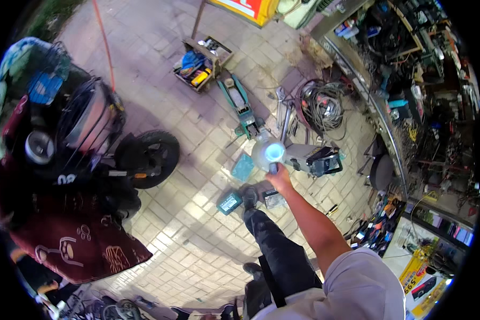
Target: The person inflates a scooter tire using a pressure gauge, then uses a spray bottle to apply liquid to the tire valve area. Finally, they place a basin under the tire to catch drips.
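Hold the round, pale glowing lamp (pixel 274 153), perhaps a torch behind that glare, steady with bare right hand (pixel 282 180) wrapped round its short grey handle (pixel 273 168), between teal metal floor jack (pixel 237 100) and grey boxy case (pixel 303 158), avoiding knocks

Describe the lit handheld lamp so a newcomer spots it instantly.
Start at the black wheel on the left and go right across the paving to the right hand. The lamp is held there, near the picture's middle. Its round head glows bluish white, unlike the unlit metal tools beyond it.
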Available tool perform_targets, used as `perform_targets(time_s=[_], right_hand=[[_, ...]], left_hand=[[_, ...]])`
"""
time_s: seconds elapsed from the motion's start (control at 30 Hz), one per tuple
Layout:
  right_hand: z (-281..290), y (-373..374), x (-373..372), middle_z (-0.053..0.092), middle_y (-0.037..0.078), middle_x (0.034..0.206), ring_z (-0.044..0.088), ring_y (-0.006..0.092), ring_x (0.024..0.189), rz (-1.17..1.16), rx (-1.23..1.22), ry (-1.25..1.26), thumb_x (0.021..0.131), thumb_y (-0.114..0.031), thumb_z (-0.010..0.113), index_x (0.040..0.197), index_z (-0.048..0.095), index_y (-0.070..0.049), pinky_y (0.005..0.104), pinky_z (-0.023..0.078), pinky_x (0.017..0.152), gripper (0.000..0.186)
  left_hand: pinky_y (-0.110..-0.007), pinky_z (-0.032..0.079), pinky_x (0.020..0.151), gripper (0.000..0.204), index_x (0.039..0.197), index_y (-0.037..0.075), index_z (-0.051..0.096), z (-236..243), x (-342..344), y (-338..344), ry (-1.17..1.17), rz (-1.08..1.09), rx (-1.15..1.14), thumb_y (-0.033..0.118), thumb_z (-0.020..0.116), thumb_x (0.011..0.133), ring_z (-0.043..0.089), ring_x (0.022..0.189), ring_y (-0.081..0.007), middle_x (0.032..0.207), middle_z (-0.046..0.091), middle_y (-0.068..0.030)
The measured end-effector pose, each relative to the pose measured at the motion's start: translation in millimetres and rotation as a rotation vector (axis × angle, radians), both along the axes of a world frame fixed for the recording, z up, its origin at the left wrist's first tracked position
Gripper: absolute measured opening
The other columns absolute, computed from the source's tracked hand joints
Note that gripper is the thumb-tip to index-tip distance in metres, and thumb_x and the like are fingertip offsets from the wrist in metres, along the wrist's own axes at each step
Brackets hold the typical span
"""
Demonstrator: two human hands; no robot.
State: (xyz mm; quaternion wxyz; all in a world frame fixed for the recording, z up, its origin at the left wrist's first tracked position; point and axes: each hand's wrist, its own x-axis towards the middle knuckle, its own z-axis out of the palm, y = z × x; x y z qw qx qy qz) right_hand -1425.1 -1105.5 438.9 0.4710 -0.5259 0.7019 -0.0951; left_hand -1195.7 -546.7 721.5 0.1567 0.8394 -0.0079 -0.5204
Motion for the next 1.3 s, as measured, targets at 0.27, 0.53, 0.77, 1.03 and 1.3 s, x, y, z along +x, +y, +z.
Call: perform_targets(time_s=[0.27,0.53,0.77,1.03,1.3], right_hand=[[256.6,121.1,42.7,0.066,0.022,0.088,0.064,0.0388,0.087,1.011,-0.135,-0.005,0.07,-0.032,0.07,0.098,0.061,-0.004,0.0457,0.05,0.074,0.04],[422.9,332.2,91.4,0.067,0.019,0.086,0.066,0.0349,0.08,1.237,-0.203,-0.117,0.072,-0.035,0.072,0.097,0.065,-0.006,0.0415,0.052,0.071,0.038],[476.4,507.1,183.6,0.067,0.02,0.086,0.066,0.0363,0.08,1.565,-0.103,-0.274,0.072,-0.033,0.068,0.098,0.066,-0.006,0.042,0.052,0.073,0.037],[491.2,643.5,303.9,0.065,0.021,0.079,0.063,0.039,0.074,1.883,-0.168,-0.381,0.071,-0.029,0.065,0.092,0.064,-0.003,0.0445,0.051,0.067,0.033],[467.6,753.1,448.8,0.065,0.021,0.079,0.064,0.0396,0.078,2.172,0.06,-0.282,0.071,-0.027,0.065,0.088,0.065,-0.004,0.0465,0.051,0.073,0.028]], left_hand=[[-0.041,0.048,0.087,0.031,0.117,0.005,0.061,97.5,30.7,-235.9,-0.332,-0.333,-0.718,0.017,0.059,0.089,0.06,0.101,-0.0359,0.115,0.061,-0.0174],[-0.036,0.047,0.089,0.036,0.123,0.004,0.057,214.0,59.2,-54.5,-0.141,0.077,-1.15,0.028,0.049,0.098,0.06,0.103,-0.0207,0.118,0.063,-0.0118],[-0.038,0.05,0.058,0.007,0.077,0.006,0.066,357.5,78.0,122.8,-1.011,-0.346,-0.942,0.013,0.066,0.079,0.062,0.068,-0.0306,0.075,0.062,-0.0096],[-0.042,0.042,0.05,0.017,0.062,0.008,0.052,331.8,133.3,273.2,-1.542,-0.06,-0.54,0.01,0.064,0.074,0.055,0.056,-0.0298,0.062,0.053,-0.0083],[-0.043,0.047,0.051,0.014,0.067,0.006,0.056,237.9,205.4,366.1,-1.283,0.29,-0.228,0.012,0.064,0.077,0.058,0.058,-0.032,0.068,0.056,-0.0099]])
